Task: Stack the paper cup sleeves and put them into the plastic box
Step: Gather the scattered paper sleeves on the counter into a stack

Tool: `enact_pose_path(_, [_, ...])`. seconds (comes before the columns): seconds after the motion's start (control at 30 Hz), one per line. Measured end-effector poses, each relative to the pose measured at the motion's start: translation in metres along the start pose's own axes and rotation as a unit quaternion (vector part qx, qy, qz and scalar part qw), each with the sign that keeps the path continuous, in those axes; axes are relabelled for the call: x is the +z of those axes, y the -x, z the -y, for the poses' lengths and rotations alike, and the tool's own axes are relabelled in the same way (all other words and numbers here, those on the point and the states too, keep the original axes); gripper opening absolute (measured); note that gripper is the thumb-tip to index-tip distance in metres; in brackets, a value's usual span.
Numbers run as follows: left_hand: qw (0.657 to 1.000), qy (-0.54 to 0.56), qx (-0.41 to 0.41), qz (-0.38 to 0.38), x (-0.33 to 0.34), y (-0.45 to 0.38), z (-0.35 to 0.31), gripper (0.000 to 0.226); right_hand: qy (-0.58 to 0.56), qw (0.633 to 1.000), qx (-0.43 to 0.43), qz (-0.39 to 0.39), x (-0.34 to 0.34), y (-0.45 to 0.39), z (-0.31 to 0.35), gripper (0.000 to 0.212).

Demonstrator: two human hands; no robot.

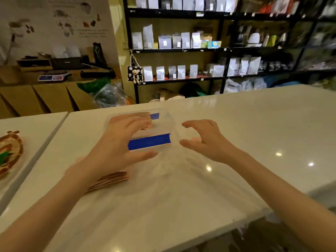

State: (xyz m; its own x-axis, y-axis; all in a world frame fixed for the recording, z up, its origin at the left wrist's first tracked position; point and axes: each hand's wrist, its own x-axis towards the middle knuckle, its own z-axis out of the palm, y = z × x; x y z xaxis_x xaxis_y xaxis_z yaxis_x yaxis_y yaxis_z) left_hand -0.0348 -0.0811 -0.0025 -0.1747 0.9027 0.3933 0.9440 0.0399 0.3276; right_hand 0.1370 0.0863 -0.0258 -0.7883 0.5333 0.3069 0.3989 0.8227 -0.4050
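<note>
A clear plastic box with blue tape strips stands on the white counter in front of me. Inside it, on the left, lies a stack of brown paper cup sleeves. My left hand hovers over the box's near left side, fingers spread, holding nothing. Under my left wrist, a second pile of brown sleeves lies fanned on the counter, partly hidden by my arm. My right hand is just right of the box, fingers curled and apart, empty.
The white counter runs wide to the right, its corner at the lower right. A second white surface at left carries a woven tray. Behind are cardboard boxes, a plastic bag and black shelves of white pouches.
</note>
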Motion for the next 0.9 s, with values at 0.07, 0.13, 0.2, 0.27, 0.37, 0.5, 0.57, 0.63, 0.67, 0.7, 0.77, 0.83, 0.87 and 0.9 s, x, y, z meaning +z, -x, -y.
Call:
enact_pose_path(0.07, [0.999, 0.014, 0.026, 0.035, 0.014, -0.023, -0.023, 0.077, -0.011, 0.999, 0.032, -0.019, -0.009, 0.012, -0.016, 0.050])
enact_pose_path(0.13, [0.996, 0.021, 0.041, 0.073, 0.032, -0.043, -0.043, 0.074, -0.001, 0.998, 0.046, -0.031, -0.016, 0.023, -0.034, 0.050])
enact_pose_path(0.2, [0.993, 0.023, 0.058, 0.103, 0.053, -0.060, -0.056, 0.073, 0.007, 0.997, 0.064, -0.036, -0.022, 0.031, -0.052, 0.049])
enact_pose_path(0.27, [0.988, 0.028, 0.062, 0.136, 0.075, -0.075, -0.062, 0.073, 0.012, 0.996, 0.084, -0.035, -0.025, 0.037, -0.069, 0.051])
enact_pose_path(0.37, [0.981, 0.023, 0.032, 0.192, 0.104, -0.095, -0.062, 0.076, 0.039, 0.993, 0.108, -0.008, -0.028, 0.042, -0.091, 0.057])
enact_pose_path(0.5, [0.971, 0.021, -0.009, 0.236, 0.131, -0.112, -0.056, 0.076, 0.058, 0.988, 0.139, 0.035, -0.023, 0.042, -0.113, 0.065])
enact_pose_path(0.57, [0.967, 0.026, -0.024, 0.253, 0.139, -0.115, -0.052, 0.077, 0.072, 0.986, 0.139, 0.049, -0.018, 0.042, -0.119, 0.067])
enact_pose_path(0.63, [0.964, 0.024, -0.033, 0.264, 0.145, -0.117, -0.050, 0.078, 0.073, 0.986, 0.136, 0.064, -0.015, 0.040, -0.124, 0.070])
enact_pose_path(0.67, [0.964, 0.021, -0.034, 0.263, 0.146, -0.118, -0.050, 0.078, 0.074, 0.986, 0.135, 0.069, -0.013, 0.039, -0.125, 0.072])
enact_pose_path(0.7, [0.964, 0.017, -0.035, 0.261, 0.147, -0.119, -0.049, 0.077, 0.076, 0.986, 0.131, 0.071, -0.012, 0.037, -0.127, 0.073])
enact_pose_path(0.77, [0.966, 0.017, -0.038, 0.256, 0.148, -0.121, -0.049, 0.074, 0.081, 0.987, 0.122, 0.068, -0.011, 0.034, -0.129, 0.068])
enact_pose_path(0.83, [0.970, 0.019, -0.030, 0.241, 0.150, -0.123, -0.048, 0.070, 0.076, 0.989, 0.117, 0.058, -0.011, 0.033, -0.130, 0.059])
enact_pose_path(0.87, [0.973, 0.016, -0.025, 0.230, 0.151, -0.123, -0.046, 0.069, 0.072, 0.989, 0.115, 0.054, -0.011, 0.033, -0.130, 0.057])
enact_pose_path(0.9, [0.975, 0.013, -0.023, 0.223, 0.152, -0.123, -0.045, 0.070, 0.068, 0.990, 0.113, 0.050, -0.011, 0.033, -0.130, 0.056])
